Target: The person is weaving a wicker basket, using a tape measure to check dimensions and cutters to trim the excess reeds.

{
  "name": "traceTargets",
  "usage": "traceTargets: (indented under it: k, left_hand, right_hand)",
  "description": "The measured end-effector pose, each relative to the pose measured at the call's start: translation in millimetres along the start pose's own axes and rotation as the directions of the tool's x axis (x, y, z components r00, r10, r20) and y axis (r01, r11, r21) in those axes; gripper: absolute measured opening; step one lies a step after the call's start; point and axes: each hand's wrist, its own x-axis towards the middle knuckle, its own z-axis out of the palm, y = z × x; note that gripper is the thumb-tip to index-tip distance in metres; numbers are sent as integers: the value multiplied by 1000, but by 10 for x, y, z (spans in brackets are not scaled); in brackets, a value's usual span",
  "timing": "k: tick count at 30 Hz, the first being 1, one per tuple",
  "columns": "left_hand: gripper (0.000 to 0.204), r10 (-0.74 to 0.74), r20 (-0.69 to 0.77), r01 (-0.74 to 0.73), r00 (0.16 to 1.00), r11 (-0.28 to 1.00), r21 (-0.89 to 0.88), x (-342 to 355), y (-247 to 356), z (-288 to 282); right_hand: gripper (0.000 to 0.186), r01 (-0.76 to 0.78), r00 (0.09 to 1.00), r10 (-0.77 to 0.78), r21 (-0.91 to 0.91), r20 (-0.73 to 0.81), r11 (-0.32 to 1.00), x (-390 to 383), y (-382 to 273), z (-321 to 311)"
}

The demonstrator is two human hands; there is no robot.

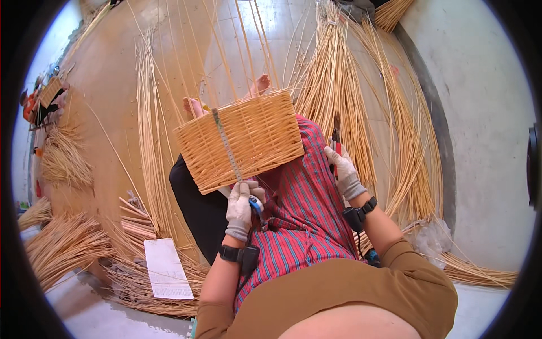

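A half-woven wicker basket (pixel 265 133) rests on my lap, long bare stakes (pixel 223 53) reaching away from its far edge. Across its woven side lies the blade of a tape measure (pixel 227 146), running from the far edge to the near one. My left hand (pixel 240 210), in a pale work glove, is closed round the blade's near end and the blue tape case (pixel 255 204). To the right of the basket, my gloved right hand (pixel 345 174) grips a red-handled cutting tool (pixel 337 135), its dark jaws pointing away from me; their exact shape is hard to make out.
Long bundles of wicker rods (pixel 333 73) lie on the floor ahead and right, with a thinner bundle (pixel 148 124) left. A printed paper sheet (pixel 167 268) lies near cut sticks (pixel 137 223). Shorter rod piles (pixel 68 243) stand further left. A clear plastic bag (pixel 433 240) is at right.
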Motion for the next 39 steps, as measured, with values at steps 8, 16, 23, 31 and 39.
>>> traceTargets:
  k: [8, 16, 23, 31, 39]
  left_hand:
    - [33, -43, -54, 36, 998, 991, -128, -31, 25, -15]
    - [25, -155, -81, 143, 985, 979, -144, -2, 64, -13]
    - [22, -138, -45, 128, 989, 974, -186, 24, 0, -71]
    - [32, -142, 153, 152, 978, 987, -56, -143, 435, -122]
    - [22, 764, 207, -421, 612, 92, 902, 703, 2121, -612]
  right_hand:
    - [41, -4, 1000, 5, 43, -16, 999, 91, 49, -18]
    - [34, -34, 998, 38, 89, -42, 995, 124, 54, -29]
    - [36, 2, 999, -4, -36, -52, 999, 119, 88, -38]
    - [53, 219, 973, -228, -388, 23, 895, 309, -130, 96]
    - [53, 812, 315, -470, -491, 824, -316, 319, -1684, 1655]
